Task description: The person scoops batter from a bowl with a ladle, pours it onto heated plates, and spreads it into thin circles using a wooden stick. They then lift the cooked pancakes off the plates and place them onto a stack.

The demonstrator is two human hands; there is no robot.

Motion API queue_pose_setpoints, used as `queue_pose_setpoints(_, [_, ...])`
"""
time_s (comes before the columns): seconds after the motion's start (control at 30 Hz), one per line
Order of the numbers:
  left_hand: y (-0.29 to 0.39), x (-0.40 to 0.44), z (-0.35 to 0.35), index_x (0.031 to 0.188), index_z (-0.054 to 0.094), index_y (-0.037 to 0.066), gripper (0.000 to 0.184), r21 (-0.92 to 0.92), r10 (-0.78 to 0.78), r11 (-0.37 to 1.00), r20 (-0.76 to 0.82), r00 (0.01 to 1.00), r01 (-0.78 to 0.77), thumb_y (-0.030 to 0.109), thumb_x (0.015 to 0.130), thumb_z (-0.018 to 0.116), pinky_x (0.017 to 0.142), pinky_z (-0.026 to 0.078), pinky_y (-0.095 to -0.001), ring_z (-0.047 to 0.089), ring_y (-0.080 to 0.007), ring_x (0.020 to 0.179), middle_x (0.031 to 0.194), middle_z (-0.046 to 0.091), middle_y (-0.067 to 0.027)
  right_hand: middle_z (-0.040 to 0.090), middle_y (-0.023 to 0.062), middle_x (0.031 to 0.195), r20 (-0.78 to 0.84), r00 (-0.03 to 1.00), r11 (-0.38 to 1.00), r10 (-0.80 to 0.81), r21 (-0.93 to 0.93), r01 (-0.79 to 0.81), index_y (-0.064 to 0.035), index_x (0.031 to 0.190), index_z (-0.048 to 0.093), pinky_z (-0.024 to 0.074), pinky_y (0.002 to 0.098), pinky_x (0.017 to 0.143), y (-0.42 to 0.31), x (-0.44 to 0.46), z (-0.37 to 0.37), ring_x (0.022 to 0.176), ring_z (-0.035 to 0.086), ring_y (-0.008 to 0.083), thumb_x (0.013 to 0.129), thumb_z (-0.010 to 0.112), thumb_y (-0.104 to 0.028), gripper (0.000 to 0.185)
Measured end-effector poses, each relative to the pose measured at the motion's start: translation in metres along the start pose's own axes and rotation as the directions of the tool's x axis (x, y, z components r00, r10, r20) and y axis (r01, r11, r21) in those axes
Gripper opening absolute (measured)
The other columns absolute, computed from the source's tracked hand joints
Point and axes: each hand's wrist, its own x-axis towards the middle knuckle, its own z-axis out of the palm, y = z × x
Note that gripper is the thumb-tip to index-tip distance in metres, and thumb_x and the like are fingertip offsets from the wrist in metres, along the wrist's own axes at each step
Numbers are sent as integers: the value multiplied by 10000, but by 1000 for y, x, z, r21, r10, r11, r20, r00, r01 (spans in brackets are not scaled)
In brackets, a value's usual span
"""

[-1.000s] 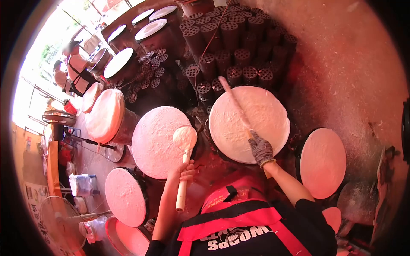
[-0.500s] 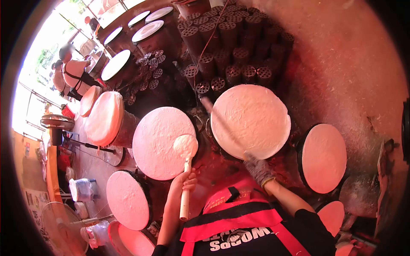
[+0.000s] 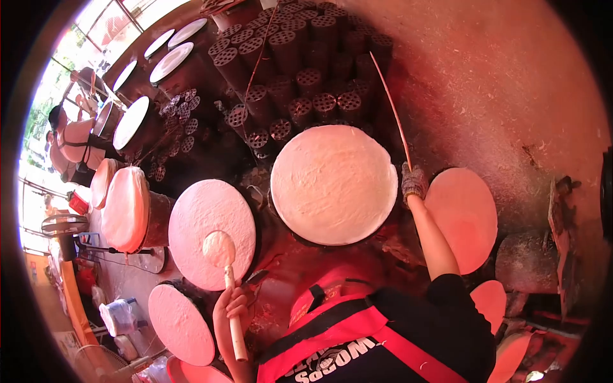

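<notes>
My left hand [image 3: 231,306] is bare and wrapped round the pale handle of a round-headed ladle [image 3: 219,249]. Whitish, batter-like stuff coats the ladle's head, which is over a round white-topped griddle [image 3: 207,217] on the left; whether it touches is unclear. In a grey knitted glove, my right hand [image 3: 414,183] is closed on a long thin stick [image 3: 391,102] that points away from me toward the wall. That hand is between the large middle griddle [image 3: 335,185], spread with a pale layer, and a smoother round surface [image 3: 461,220] at the right.
Honeycomb coal briquettes [image 3: 281,48] stand stacked beyond the middle griddle. More round pale tops [image 3: 182,323] surround me. At the far left are people [image 3: 73,140], a fan [image 3: 64,223] and a plastic-wrapped tub [image 3: 118,317]. A brown wall [image 3: 498,96] rises on the right.
The view has shifted, moving the griddles left. My right hand has moved away from the middle griddle's near edge to its right, swinging the stick off it. My left hand still holds the ladle.
</notes>
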Motion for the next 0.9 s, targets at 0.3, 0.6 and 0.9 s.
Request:
queue_pose_setpoints(0.3, [24, -42, -19, 1130, 350, -93, 275, -97, 154, 983, -48, 987, -158, 106, 942, 318, 399, 343, -181, 339, -75, 518, 707, 335, -24, 643, 131, 845, -86, 996, 999, 30, 40, -27, -78, 867, 655, 457, 382, 685, -19, -49, 20, 791, 614, 298, 751, 582, -459, 405])
queue_pose_setpoints(0.6, [114, -124, -85, 1149, 345, -64, 271, 44, 198, 979, -14, 980, -197, 111, 942, 328, 380, 323, -162, 318, -60, 507, 714, 327, -16, 608, 79, 731, -346, 580, 674, -737, -328, 661, -147, 821, 605, 452, 379, 569, -173, -190, -45, 649, 579, 281, 808, 490, -290, 184])
queue_pose_setpoints(0.9, [227, -230, -169, 1046, 413, 45, 147, 290, 289, 918, -20, 957, -271, 106, 912, 419, 361, 275, -147, 314, -41, 463, 682, 364, -6, 522, -13, 524, -211, -205, 152, -956, -951, 267, -165, 591, 527, 344, 255, 397, -416, -395, 127, 442, 464, 119, 821, 423, -139, 254])
